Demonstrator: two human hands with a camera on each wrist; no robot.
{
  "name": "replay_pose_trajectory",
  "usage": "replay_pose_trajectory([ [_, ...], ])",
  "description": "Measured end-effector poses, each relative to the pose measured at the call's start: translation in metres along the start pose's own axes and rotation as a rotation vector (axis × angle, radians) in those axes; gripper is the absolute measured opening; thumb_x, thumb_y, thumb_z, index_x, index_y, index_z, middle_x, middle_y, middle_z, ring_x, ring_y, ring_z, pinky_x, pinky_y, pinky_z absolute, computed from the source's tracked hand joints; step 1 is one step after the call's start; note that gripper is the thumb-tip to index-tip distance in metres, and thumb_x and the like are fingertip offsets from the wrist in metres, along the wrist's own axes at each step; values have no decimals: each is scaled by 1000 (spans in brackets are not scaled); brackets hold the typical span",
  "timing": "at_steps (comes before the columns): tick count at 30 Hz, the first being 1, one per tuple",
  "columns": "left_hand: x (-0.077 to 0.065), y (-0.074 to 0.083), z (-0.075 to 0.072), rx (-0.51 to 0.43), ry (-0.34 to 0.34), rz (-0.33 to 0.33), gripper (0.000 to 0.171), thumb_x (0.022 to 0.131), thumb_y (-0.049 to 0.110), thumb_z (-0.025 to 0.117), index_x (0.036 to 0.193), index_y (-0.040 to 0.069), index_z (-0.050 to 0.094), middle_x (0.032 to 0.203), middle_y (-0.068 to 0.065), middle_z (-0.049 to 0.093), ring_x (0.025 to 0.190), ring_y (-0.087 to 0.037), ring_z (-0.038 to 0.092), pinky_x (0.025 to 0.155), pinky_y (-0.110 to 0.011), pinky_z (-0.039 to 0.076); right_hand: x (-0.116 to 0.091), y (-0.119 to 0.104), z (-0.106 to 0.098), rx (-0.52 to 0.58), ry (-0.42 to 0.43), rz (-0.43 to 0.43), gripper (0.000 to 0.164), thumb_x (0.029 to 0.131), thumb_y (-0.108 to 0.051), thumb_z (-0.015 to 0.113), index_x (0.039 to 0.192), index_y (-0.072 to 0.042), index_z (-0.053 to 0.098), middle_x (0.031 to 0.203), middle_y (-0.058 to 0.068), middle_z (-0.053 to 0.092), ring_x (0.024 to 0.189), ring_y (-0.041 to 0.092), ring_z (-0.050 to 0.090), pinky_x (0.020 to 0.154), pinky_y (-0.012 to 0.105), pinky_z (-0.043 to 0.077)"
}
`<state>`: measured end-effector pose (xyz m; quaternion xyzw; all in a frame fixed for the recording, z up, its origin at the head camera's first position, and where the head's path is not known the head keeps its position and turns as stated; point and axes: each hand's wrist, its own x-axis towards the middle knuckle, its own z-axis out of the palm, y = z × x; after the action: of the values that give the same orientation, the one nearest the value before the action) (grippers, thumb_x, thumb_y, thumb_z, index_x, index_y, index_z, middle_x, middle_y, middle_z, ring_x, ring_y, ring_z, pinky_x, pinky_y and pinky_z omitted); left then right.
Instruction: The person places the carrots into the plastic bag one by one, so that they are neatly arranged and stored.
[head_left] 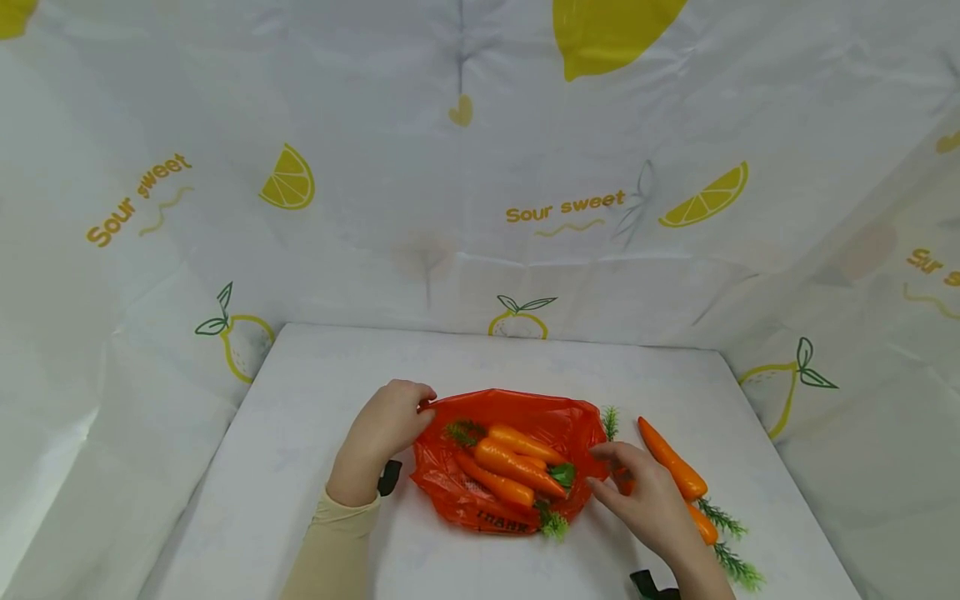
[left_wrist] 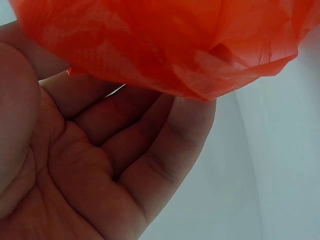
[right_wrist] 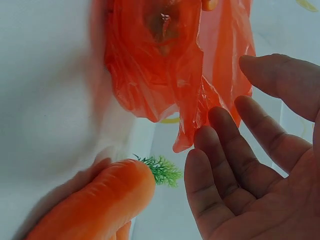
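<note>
A red plastic bag point(head_left: 495, 403) lies mouth-up on the white table, black lettering on its near side. Several orange carrots point(head_left: 510, 462) with green tops rest inside it. At the bag's left rim, my left hand point(head_left: 384, 423) pinches the plastic; in the left wrist view its fingers point(left_wrist: 192, 125) bend up against the red film. My right hand point(head_left: 647, 498) is by the right rim with fingers spread and loosely bent. In the right wrist view its fingertips point(right_wrist: 205, 137) are at the crumpled bag edge, without gripping it; whether they touch is hard to tell.
To the right of the bag lie two loose carrots, one farther back point(head_left: 671, 458) and one nearer point(head_left: 702, 525), partly behind my right hand. A green sprig point(head_left: 611, 423) shows beyond the bag's right rim. A lemon-print sheet point(head_left: 390, 275) rises behind the table.
</note>
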<state>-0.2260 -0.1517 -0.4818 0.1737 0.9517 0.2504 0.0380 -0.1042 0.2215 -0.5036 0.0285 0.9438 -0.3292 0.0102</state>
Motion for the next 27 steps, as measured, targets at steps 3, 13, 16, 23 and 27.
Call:
replay_pose_trajectory([
  [3, 1, 0, 0, 1, -3, 0, 21, 103, 14, 77, 121, 7, 84, 117, -9, 83, 105, -25, 77, 97, -48, 65, -1, 4, 2, 3, 12, -28, 36, 94, -21, 91, 128, -22, 77, 117, -4, 77, 99, 22, 65, 83, 32, 61],
  [13, 3, -1, -1, 4, 7, 9, 21, 102, 13, 75, 120, 7, 84, 116, -9, 83, 103, -25, 77, 95, -47, 65, -2, 11, 3, -7, 36, -86, 37, 94, -21, 91, 128, -20, 78, 119, -4, 77, 98, 21, 63, 81, 30, 59],
  [16, 3, -1, -2, 2, 7, 10, 21, 102, 12, 75, 121, 6, 84, 116, -9, 83, 103, -25, 77, 95, -47, 65, -2, 12, 3, -12, 46, -94, 37, 94, -21, 92, 128, -21, 78, 120, -4, 77, 99, 21, 64, 82, 29, 58],
  [23, 3, -1, -2, -2, -1, 3, 21, 102, 13, 75, 121, 7, 84, 116, -9, 83, 103, -25, 76, 95, -47, 65, -6, 21, 2, -41, 76, -76, 39, 93, -20, 92, 129, -21, 78, 120, -4, 78, 102, 20, 69, 86, 31, 63],
  [27, 2, -1, -2, -2, -8, 6, 22, 102, 13, 75, 122, 7, 83, 117, -9, 83, 105, -25, 76, 96, -47, 64, -9, 28, -1, -68, 74, -12, 39, 94, -23, 91, 131, -21, 78, 125, -2, 78, 107, 20, 70, 89, 31, 64],
])
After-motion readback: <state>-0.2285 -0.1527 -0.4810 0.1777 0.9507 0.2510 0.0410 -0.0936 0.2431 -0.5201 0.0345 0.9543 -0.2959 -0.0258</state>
